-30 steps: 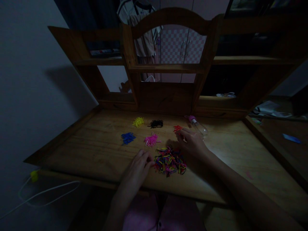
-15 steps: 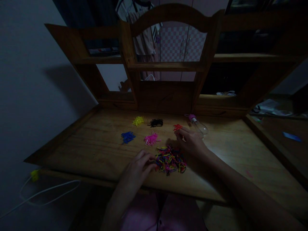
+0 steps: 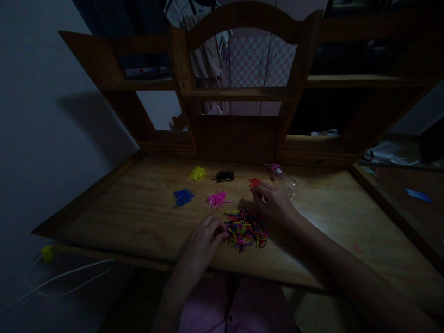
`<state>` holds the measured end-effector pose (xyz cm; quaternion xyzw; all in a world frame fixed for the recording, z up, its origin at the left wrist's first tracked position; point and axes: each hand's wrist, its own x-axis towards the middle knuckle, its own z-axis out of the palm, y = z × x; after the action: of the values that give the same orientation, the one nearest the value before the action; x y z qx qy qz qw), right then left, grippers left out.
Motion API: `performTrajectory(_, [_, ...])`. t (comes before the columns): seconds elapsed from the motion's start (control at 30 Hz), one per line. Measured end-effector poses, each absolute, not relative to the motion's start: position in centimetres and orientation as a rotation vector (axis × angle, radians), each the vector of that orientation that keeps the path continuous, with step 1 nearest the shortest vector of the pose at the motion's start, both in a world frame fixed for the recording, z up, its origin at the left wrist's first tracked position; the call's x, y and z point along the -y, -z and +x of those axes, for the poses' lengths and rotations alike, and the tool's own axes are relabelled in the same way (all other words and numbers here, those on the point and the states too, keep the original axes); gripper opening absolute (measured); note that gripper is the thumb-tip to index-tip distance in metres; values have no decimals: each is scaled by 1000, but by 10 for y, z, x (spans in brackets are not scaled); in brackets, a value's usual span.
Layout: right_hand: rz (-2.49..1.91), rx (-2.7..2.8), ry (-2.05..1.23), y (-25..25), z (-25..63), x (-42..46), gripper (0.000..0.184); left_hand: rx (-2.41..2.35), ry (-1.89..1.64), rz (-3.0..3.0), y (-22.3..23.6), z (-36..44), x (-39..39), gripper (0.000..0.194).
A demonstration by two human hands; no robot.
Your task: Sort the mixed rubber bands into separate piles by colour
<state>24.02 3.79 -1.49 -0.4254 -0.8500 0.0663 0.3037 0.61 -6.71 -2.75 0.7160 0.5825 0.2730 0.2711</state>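
Note:
A mixed heap of small, thin bands [image 3: 247,231] in several colours lies on the wooden desk before me; they look like little elastic bands. My left hand [image 3: 204,238] is at the heap's left edge, thumb and forefinger drawn together in a pinch. What those fingertips hold is too small to make out. Above the heap's right side, my right hand [image 3: 272,200] has its fingertips pinched at the near edge of a small red pile [image 3: 255,182]. Anything in that pinch is hidden. A pink pile [image 3: 217,199] sits between the hands, slightly farther back.
Farther left are a blue pile [image 3: 183,197] and a yellow pile [image 3: 198,174], with a black pile [image 3: 224,175] beside them. A clear bottle with a purple cap [image 3: 275,168] lies behind my right hand. A wooden shelf unit [image 3: 239,95] stands along the desk's back.
My left hand has moved slightly right, its thumb and forefinger closing at the heap's edge. My right hand stays by the red pile. The view has shifted a little.

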Motion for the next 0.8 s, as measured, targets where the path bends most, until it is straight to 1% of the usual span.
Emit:
performTrajectory(0.2, [-1125, 2255, -177, 13, 240, -37, 17, -1631, -820, 1732, 25, 3, 63, 12])
performTrajectory(0.33, [-1138, 2260, -167, 12, 240, -37, 17, -1656, -886, 1659, 22, 1, 61, 9])
performTrajectory(0.53, [-1117, 2265, -190, 14, 240, -37, 16, -1626, -1009, 1665, 20, 0, 61, 13])
performTrajectory(0.8, [-1125, 2261, -193, 14, 240, -36, 17, -1669, -1017, 1808, 22, -3, 59, 23])
